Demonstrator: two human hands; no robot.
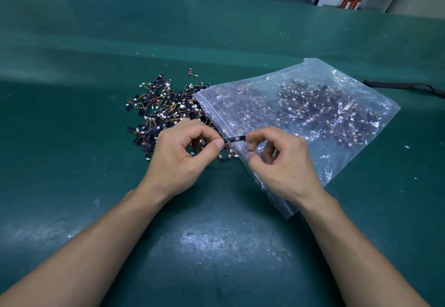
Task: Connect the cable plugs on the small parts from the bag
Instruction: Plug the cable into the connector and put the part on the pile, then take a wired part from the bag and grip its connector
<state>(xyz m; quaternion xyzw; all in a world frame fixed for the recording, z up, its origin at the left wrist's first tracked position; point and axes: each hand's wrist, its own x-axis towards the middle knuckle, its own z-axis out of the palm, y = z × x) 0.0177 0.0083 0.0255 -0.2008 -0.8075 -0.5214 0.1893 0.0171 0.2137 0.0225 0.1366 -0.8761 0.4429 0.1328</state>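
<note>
A small black strip board (234,138) hangs level between my two hands, just above the mouth of the bag. My left hand (185,159) pinches its left end between thumb and forefinger, with its thin wires hidden behind the thumb. My right hand (281,162) holds the right end with curled fingertips. A clear zip bag (313,114) full of the same wired boards lies to the right. A loose pile of black boards (163,111) with orange and yellow wires and white plugs spills out of the bag's left side.
The green mat (216,246) covers the whole bench. One stray board (191,72) lies behind the pile. A black strap (404,85) lies at the far right. Blue bins, a cardboard box and red extinguishers stand beyond the bench's far edge.
</note>
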